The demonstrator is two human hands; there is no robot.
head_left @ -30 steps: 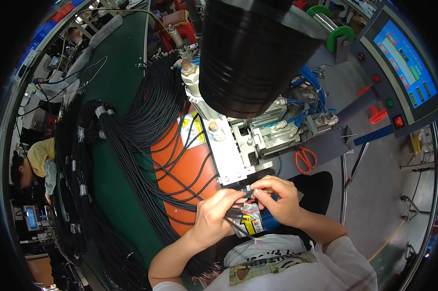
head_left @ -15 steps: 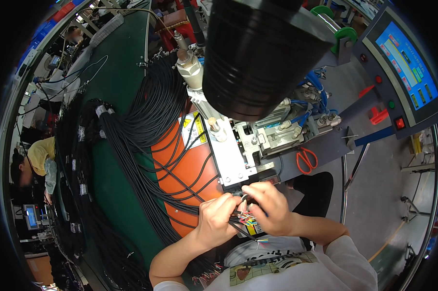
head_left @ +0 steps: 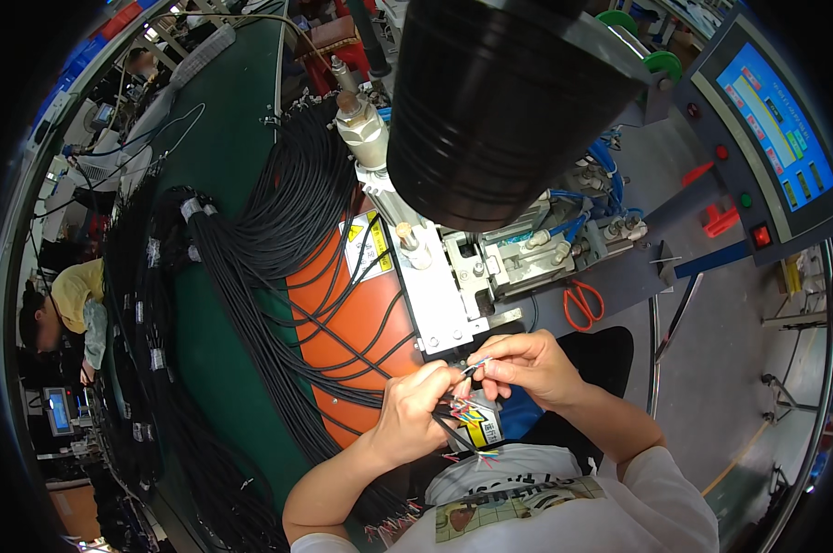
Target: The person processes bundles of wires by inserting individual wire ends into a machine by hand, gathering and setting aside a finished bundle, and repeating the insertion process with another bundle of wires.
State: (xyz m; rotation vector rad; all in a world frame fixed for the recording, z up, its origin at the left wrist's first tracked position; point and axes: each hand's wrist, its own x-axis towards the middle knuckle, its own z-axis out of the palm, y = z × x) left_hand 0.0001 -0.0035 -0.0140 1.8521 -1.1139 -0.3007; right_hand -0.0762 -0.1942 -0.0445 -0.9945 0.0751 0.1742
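Observation:
My left hand [head_left: 414, 412] is closed around the end of a black cable, its thumb and forefinger pinched near the tip. Thin coloured wires [head_left: 477, 366] fan out of that cable end, and my right hand [head_left: 533, 370] pinches them between thumb and fingertips. Just below, more loose wire ends [head_left: 464, 406] in red, yellow, green and white hang beside my left hand. Both hands are in front of the metal press head [head_left: 446, 323] of a bench machine. Black cables [head_left: 329, 373] run from the left across an orange plate [head_left: 357, 318] toward my left hand.
A large black cylinder [head_left: 509, 111] hangs over the machine. Red-handled scissors [head_left: 583, 305] lie to its right, below a control screen [head_left: 774, 120]. On the left, bundles of black cable [head_left: 251, 240] cover a green table [head_left: 218, 120]. A person in yellow [head_left: 77, 295] works at far left.
My right hand has shifted a little right, drawing back from the left, and the pinched wires now show between them. My left hand has barely moved.

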